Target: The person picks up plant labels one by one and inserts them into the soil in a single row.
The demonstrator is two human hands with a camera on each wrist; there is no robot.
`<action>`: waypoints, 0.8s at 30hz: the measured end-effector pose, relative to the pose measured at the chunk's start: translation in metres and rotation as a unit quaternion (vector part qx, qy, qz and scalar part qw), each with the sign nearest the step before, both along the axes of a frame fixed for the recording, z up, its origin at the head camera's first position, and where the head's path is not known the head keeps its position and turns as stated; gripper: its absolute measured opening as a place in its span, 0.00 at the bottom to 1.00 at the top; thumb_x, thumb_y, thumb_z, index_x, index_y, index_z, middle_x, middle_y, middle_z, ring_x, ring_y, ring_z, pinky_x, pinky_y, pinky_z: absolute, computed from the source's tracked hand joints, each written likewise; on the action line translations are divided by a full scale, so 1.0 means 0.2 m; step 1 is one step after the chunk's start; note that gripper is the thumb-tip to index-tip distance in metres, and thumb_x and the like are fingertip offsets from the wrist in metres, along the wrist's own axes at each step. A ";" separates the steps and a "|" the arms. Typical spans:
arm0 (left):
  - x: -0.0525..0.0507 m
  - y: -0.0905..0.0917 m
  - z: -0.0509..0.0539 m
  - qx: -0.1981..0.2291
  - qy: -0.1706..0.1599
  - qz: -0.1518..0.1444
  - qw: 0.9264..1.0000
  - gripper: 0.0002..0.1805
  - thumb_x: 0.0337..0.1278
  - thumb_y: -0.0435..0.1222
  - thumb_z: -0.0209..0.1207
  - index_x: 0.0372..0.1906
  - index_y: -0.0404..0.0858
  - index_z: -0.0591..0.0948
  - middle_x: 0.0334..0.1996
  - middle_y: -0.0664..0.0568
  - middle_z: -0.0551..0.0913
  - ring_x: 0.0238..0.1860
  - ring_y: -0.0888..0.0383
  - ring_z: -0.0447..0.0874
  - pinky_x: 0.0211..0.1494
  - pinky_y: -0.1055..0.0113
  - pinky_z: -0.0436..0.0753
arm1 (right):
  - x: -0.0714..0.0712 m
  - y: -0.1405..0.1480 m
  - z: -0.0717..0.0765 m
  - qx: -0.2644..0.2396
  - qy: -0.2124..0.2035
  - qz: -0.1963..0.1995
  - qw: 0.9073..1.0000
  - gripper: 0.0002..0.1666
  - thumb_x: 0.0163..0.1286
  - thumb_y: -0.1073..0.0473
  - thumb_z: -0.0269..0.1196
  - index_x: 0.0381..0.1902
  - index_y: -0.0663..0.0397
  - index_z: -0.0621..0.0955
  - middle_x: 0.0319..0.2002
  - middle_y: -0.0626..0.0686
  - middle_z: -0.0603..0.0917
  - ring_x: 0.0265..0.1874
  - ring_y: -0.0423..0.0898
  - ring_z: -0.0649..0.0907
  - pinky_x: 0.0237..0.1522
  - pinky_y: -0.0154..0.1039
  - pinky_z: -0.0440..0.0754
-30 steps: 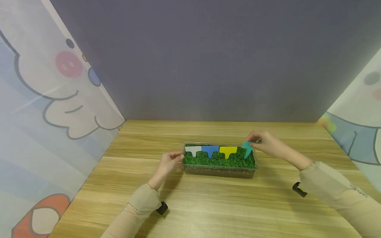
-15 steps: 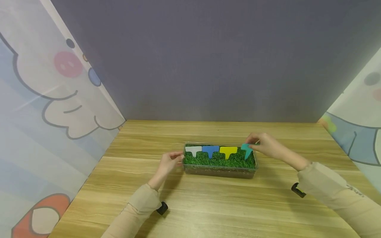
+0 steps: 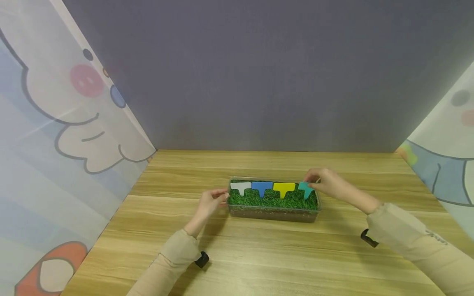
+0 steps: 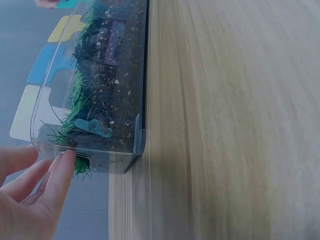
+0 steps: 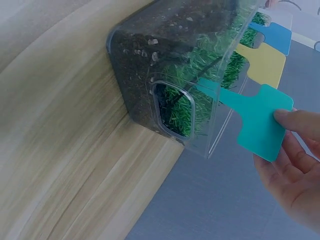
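A clear planter box (image 3: 274, 213) with dark soil and green grass stands on the table. Along its back, white (image 3: 240, 186), blue (image 3: 262, 187) and yellow (image 3: 284, 188) T-shaped plant labels stand upright in a row. My right hand (image 3: 326, 183) pinches the broad head of a teal plant label (image 5: 265, 122) between thumb and fingers. The teal label's stem reaches down into the grass at the box's right end; its tip is hidden. My left hand (image 3: 209, 205) touches the box's left end wall, its fingers (image 4: 60, 180) fairly straight against the clear plastic.
The wooden table (image 3: 259, 255) runs up to a grey panel (image 3: 274, 82) at the back. Cartoon-printed sheets (image 3: 55, 144) flank it on both sides. Inside the box's soil, a small blue piece (image 4: 94, 128) shows through the wall.
My right hand has moved slightly down and left with the teal label, which now stands lower and straighter beside the yellow one. My left hand and the box have stayed in place.
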State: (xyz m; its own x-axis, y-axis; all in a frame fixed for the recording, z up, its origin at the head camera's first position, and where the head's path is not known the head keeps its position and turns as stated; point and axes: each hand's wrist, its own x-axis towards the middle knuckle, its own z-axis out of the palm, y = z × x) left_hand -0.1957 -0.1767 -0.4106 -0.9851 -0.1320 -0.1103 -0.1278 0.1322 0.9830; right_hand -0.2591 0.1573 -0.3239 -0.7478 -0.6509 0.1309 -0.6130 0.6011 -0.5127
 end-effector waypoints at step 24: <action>0.01 0.00 0.01 -0.008 -0.007 -0.001 1.000 0.15 0.53 0.26 0.54 0.47 0.24 0.75 0.44 0.33 0.77 0.37 0.48 0.80 0.44 0.58 0.82 | 0.00 -0.01 -0.04 0.007 -0.010 0.014 1.000 0.07 0.53 0.75 0.60 0.32 0.66 0.80 0.29 0.54 0.81 0.28 0.45 0.79 0.30 0.34 0.82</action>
